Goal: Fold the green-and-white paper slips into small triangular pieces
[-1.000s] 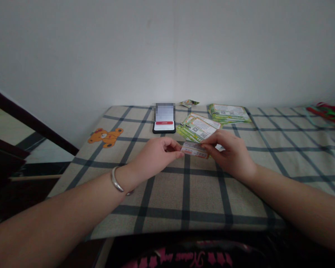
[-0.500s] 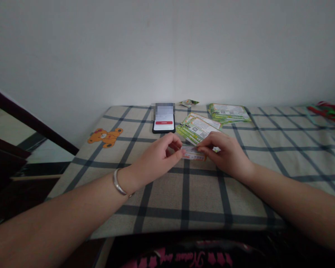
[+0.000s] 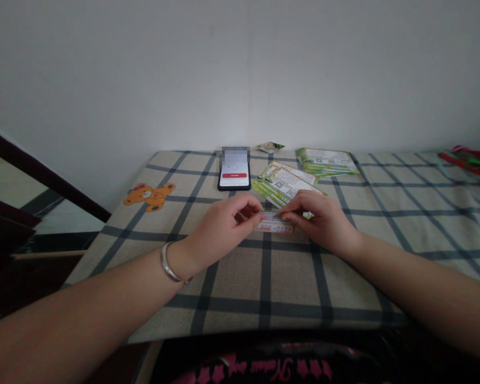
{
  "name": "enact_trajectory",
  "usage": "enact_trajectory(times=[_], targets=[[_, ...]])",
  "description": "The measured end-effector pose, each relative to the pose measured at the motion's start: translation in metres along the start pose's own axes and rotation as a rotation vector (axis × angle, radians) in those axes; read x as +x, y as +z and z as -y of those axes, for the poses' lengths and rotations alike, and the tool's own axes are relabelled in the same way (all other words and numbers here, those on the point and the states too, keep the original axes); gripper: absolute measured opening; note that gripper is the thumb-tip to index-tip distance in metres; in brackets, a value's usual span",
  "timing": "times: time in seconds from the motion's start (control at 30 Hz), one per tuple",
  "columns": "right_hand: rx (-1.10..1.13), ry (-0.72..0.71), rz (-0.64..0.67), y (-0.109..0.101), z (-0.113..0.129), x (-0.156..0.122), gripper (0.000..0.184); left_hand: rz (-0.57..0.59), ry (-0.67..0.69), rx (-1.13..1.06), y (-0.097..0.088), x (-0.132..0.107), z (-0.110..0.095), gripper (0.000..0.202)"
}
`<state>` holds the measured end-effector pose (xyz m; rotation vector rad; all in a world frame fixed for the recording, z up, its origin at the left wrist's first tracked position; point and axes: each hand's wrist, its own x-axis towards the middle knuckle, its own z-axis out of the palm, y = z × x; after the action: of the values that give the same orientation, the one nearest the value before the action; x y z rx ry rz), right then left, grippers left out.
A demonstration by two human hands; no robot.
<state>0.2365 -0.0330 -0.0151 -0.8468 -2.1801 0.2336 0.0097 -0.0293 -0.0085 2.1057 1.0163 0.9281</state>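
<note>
Between my hands is a printed paper leaflet [image 3: 276, 223], white with orange print along its lower part. My left hand [image 3: 234, 220] pinches its left side between thumb and fingers; a silver bangle [image 3: 168, 262] circles that wrist. On the right, my right hand [image 3: 316, 218] grips the upper edge with thumb and forefinger. The fingers hide part of the paper, and I cannot make out whether it is creased. Just beyond my hands lie several overlapping green and white leaflets [image 3: 286, 184], partly covered by my right hand.
A phone [image 3: 234, 176] with a lit screen lies behind my left hand. A stack of leaflets [image 3: 330, 161] and a small folded paper piece [image 3: 270, 147] sit near the wall. An orange bear picture [image 3: 150, 197] is at left, red and green items [image 3: 474, 164] at far right.
Both hands have shifted slightly, and the top edge of the held leaflet now shows straighter between the two pinches. More of its printed face is visible. The phone and other leaflets stay put.
</note>
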Motion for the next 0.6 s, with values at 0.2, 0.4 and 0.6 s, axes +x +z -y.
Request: enact_trajectory(times=[0.2, 0.4, 0.6], targets=[[0.006, -0.008, 0.005, 0.0008, -0.001, 0.0008, 0.01, -0.013, -0.02, -0.037, 0.0021, 0.0001, 0.0036, 0.004], [-0.007, -0.005, 0.006, 0.001, -0.0022, 0.0002, 0.009, -0.018, -0.048, -0.08, 0.003, 0.0005, 0.0051, 0.006], [-0.019, 0.012, -0.002, 0.0023, -0.0032, 0.0, 0.008, -0.002, -0.054, -0.114, 0.0042, 0.0009, 0.0081, 0.008]])
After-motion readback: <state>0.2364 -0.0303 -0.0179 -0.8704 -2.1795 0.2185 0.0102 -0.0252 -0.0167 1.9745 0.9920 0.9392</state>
